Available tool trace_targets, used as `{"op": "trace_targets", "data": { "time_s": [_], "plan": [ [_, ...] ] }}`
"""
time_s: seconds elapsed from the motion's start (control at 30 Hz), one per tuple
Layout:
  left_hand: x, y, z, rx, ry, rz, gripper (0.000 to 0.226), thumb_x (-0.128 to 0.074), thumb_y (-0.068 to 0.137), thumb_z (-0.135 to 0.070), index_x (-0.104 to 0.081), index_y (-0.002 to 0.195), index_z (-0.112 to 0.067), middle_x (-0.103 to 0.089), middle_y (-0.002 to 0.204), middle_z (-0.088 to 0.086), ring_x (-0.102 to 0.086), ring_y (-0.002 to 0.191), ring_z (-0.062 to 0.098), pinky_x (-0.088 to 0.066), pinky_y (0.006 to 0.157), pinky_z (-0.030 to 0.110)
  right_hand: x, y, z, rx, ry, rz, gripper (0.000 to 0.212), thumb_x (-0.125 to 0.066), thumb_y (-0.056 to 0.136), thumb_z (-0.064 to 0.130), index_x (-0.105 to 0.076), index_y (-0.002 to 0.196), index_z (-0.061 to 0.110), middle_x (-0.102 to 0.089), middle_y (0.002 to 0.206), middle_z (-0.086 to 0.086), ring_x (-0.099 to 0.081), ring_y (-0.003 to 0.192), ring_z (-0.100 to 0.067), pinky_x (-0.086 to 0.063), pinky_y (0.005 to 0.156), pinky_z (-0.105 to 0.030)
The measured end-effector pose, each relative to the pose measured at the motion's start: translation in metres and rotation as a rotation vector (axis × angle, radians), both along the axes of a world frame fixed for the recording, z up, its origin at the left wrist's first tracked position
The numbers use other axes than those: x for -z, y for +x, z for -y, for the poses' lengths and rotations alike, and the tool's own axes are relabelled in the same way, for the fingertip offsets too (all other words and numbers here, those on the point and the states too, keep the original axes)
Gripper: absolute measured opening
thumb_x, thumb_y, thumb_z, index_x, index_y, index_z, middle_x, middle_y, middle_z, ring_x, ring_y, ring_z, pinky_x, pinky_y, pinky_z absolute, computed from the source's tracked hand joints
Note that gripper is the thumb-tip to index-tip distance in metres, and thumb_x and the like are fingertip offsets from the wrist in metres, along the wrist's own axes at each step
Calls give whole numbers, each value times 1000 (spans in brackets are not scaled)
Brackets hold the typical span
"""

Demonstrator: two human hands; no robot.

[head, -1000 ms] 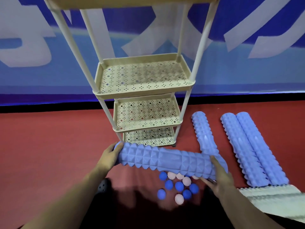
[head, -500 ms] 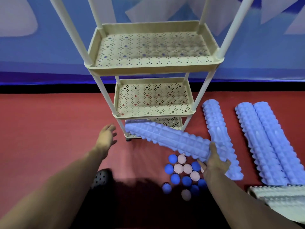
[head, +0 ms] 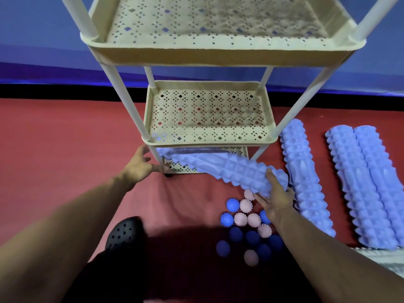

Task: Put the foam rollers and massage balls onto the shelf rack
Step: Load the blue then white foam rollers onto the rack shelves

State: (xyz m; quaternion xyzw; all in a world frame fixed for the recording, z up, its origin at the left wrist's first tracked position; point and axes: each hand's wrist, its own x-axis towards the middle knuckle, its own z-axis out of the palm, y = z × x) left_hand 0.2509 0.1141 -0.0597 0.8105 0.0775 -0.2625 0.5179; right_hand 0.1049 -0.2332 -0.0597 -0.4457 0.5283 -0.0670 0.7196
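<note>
A cream perforated shelf rack (head: 209,142) stands on the red floor with three tiers in view. My right hand (head: 274,199) grips the near end of a spiky blue foam roller (head: 227,168), thumb on top. The roller's far end reaches under the middle tier, over the bottom tier (head: 182,169). My left hand (head: 140,165) has its fingers spread beside the rack's front left post, with the fingertips at the bottom tier's corner. Several blue and pink massage balls (head: 247,219) lie on the floor below my right hand. Three more blue rollers (head: 306,178) lie at the right.
Two of those rollers lie side by side (head: 367,186) at the far right. A pale roller (head: 378,256) shows at the lower right edge. A black perforated shoe (head: 125,234) is on the floor at the lower left. A blue wall runs behind the rack.
My left hand let go of the roller and moved to the rack's front left post. My right hand pushed the roller's far end in over the bottom tier. The view moved closer.
</note>
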Motion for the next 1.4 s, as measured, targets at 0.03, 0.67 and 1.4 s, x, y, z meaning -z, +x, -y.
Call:
{"op": "trace_targets", "data": {
  "time_s": [0.03, 0.67, 1.4],
  "plan": [
    [4, 2, -3, 1, 19, -8, 106, -97, 58, -13, -39, 145, -23, -50, 140, -6, -44, 132, 21, -39, 103, 32, 4, 1, 0, -46, 3, -6, 52, -84, 82, 37, -62, 123, 17, -72, 117, -6, -74, 100, -22, -62, 63, -33],
    [37, 20, -14, 53, 21, 207, 111, -94, 61, 2, -25, 149, -8, -36, 117, -26, -49, 116, 8, -47, 101, 30, 38, 7, 8, -338, -191, -60, 45, -75, 90, 43, -66, 124, 15, -76, 111, -4, -74, 101, -18, -61, 79, -34],
    [24, 52, -66, -131, 206, 272, 155, -100, 55, -30, 14, 160, -24, -8, 158, 0, -48, 134, 18, -45, 111, 44, 34, 44, -32, -587, -226, -14, 130, -90, 75, 34, 10, 158, 32, -54, 139, -2, -69, 111, -19, -56, 89, -36]
  ]
}}
